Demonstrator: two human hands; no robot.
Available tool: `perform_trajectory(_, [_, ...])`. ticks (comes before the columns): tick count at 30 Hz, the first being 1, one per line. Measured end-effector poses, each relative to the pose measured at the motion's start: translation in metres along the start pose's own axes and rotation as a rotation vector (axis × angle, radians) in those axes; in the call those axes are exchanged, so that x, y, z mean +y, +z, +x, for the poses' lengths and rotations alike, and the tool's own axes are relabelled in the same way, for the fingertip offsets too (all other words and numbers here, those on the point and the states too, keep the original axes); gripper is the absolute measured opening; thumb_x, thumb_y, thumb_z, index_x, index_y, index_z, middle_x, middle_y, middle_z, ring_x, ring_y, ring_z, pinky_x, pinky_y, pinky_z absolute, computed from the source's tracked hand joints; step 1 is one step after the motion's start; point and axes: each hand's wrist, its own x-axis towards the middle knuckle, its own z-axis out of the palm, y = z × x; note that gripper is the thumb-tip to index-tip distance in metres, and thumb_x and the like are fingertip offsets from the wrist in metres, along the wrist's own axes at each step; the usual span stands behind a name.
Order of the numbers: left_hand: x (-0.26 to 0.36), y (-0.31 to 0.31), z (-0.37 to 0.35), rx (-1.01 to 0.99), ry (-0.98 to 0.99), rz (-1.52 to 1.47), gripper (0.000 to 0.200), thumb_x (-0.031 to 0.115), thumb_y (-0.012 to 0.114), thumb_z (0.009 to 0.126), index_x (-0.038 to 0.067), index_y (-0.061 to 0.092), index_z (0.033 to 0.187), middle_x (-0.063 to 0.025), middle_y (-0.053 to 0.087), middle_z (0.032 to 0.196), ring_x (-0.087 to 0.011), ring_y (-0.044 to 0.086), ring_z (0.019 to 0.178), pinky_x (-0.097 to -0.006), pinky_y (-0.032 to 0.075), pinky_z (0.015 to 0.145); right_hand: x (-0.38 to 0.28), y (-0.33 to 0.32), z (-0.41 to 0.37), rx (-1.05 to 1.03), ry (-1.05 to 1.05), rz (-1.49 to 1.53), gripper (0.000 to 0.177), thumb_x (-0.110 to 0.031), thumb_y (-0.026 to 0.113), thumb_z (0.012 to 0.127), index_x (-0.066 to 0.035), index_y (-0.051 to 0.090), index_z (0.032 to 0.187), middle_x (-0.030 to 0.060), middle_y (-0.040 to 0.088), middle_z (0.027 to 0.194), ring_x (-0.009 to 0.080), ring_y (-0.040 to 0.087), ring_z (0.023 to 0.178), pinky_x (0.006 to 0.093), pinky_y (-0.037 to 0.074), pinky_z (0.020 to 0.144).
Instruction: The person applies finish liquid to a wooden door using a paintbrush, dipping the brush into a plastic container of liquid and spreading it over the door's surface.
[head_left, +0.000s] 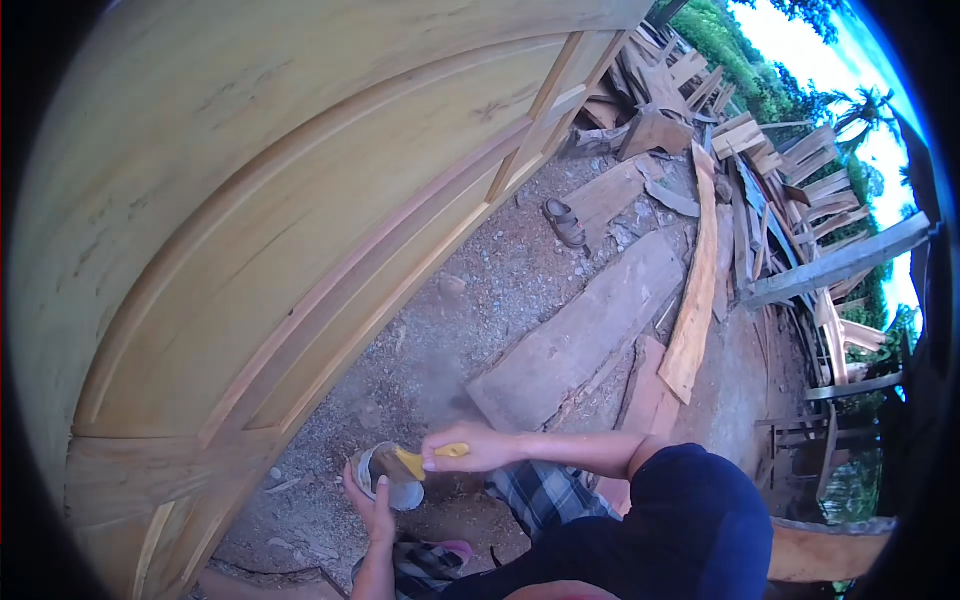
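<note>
Large pale wooden door, panelled, leaning across the whole left half of the view. To the right of the door, bare gravel ground. Far right of the door, a woodpile of offcuts and frames, with trees and sky behind. Between door and woodpile, a wide grey plank lying flat on the gravel.

Below the door's lower right corner, seen from above, a crouching person in a dark top and checked cloth. Left hand just off the door's bottom edge, fingers curled round a small can, held upright and clear of the ground. Right hand just right of the can, fingers and thumb closed in a pinch on the yellow handle of a brush, bristles down inside the can. Farther from the door, near its upper right end, a sandal lying on the gravel.

Judged from this: loading the brush from the can. Moving the wet bristles to the door would call for a steady can, a wipe against its rim, and a short reach left.

Counted: one door, one can, one brush, one sandal, two hands; loose boards too many to count.
</note>
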Motion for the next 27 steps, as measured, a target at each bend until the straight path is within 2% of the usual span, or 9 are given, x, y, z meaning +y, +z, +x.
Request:
perform_trajectory(4, [-0.021, 0.005, -0.017, 0.118, -0.167, 0.278, 0.089, 0.036, 0.073, 0.083, 0.002, 0.026, 0.15, -0.0247, 0.032, 0.148, -0.0388, 0.03, 0.138, -0.0469, 0.022, 0.116, -0.025, -0.05, -0.043, 0.243, 0.337, 0.424, 0.022, -0.026, 0.062, 0.099, -0.006, 0.064, 0.092, -0.0031, 0.062, 0.079, 0.0049, 0.058, 0.073, 0.0241, 0.047, 0.065])
perform_trajectory(7, [0.0, 0.021, -0.035, 0.17, -0.267, 0.27, 0.088, 0.037, 0.075, 0.082, 0.002, 0.029, 0.149, -0.025, 0.037, 0.146, -0.0384, 0.037, 0.134, -0.0459, 0.026, 0.114, -0.06, -0.116, -0.057, 0.657, 0.119, 0.159, 0.021, -0.026, 0.063, 0.098, -0.006, 0.063, 0.092, -0.0033, 0.058, 0.073, 0.0044, 0.056, 0.071, 0.0237, 0.046, 0.063])
perform_trajectory(10, [0.033, 0.044, -0.045, 0.188, -0.308, 0.078, 0.083, 0.036, 0.075, 0.083, 0.001, 0.035, 0.146, -0.0232, 0.043, 0.142, -0.0349, 0.045, 0.129, -0.0423, 0.033, 0.111, -0.139, -0.191, -0.056, 0.731, 0.118, 0.074, 0.016, -0.021, 0.066, 0.095, -0.005, 0.064, 0.092, 0.0012, 0.06, 0.078, 0.0079, 0.058, 0.073, 0.0253, 0.046, 0.066])
perform_trajectory(12, [0.103, 0.066, -0.05, 0.09, -0.425, -0.005, 0.082, 0.036, 0.074, 0.085, 0.002, 0.034, 0.147, -0.0214, 0.042, 0.143, -0.0324, 0.043, 0.131, -0.0411, 0.034, 0.11, -0.198, -0.224, -0.038, 0.798, -0.338, -0.172, 0.013, -0.016, 0.07, 0.091, -0.005, 0.064, 0.093, 0.0063, 0.063, 0.088, 0.0144, 0.061, 0.078, 0.0297, 0.048, 0.068])
perform_trajectory(15, [0.168, 0.087, -0.042, -0.04, -0.491, -0.094, 0.084, 0.039, 0.071, 0.087, 0.002, 0.028, 0.149, -0.0203, 0.041, 0.143, -0.0307, 0.043, 0.131, -0.0412, 0.034, 0.11, -0.271, -0.258, -0.018, 0.604, -0.613, -0.211, 0.012, -0.014, 0.071, 0.089, -0.005, 0.065, 0.095, 0.0077, 0.064, 0.096, 0.0201, 0.062, 0.083, 0.0331, 0.05, 0.073])
perform_trajectory(18, [0.27, 0.115, -0.03, -0.18, -0.488, -0.174, 0.086, 0.041, 0.068, 0.088, 0.003, 0.023, 0.151, -0.0202, 0.04, 0.144, -0.0321, 0.044, 0.131, -0.045, 0.038, 0.107, -0.298, -0.317, -0.014, 0.413, -0.601, -0.297, 0.011, -0.014, 0.071, 0.089, -0.006, 0.067, 0.095, 0.007, 0.064, 0.098, 0.0207, 0.063, 0.086, 0.0333, 0.051, 0.076])
perform_trajectory(21, [0.347, 0.122, -0.027, -0.192, -0.472, -0.288, 0.085, 0.04, 0.068, 0.088, 0.006, 0.024, 0.151, -0.019, 0.042, 0.142, -0.0326, 0.046, 0.128, -0.0465, 0.043, 0.102, -0.292, -0.414, -0.037, 0.591, -0.441, -0.339, 0.011, -0.014, 0.072, 0.088, -0.006, 0.07, 0.094, 0.0059, 0.066, 0.095, 0.0176, 0.064, 0.086, 0.0303, 0.052, 0.074])
perform_trajectory(24, [0.383, 0.113, -0.022, -0.161, -0.427, -0.28, 0.083, 0.041, 0.068, 0.088, 0.009, 0.025, 0.151, -0.0174, 0.044, 0.14, -0.0307, 0.049, 0.124, -0.0448, 0.046, 0.097, -0.26, -0.498, -0.068, 1.066, -0.193, -0.445, 0.013, -0.017, 0.067, 0.092, -0.004, 0.068, 0.093, 0.0034, 0.064, 0.087, 0.0124, 0.061, 0.075, 0.0264, 0.048, 0.067])
perform_trajectory(27, [0.42, 0.104, -0.009, -0.215, -0.436, -0.307, 0.082, 0.042, 0.067, 0.087, 0.011, 0.025, 0.151, -0.0146, 0.046, 0.139, -0.0281, 0.051, 0.121, -0.0412, 0.047, 0.093, -0.279, -0.517, -0.071, 1.15, -0.104, -0.329, 0.015, -0.019, 0.067, 0.093, -0.004, 0.067, 0.092, 0.0004, 0.061, 0.075, 0.008, 0.056, 0.069, 0.0243, 0.044, 0.062])
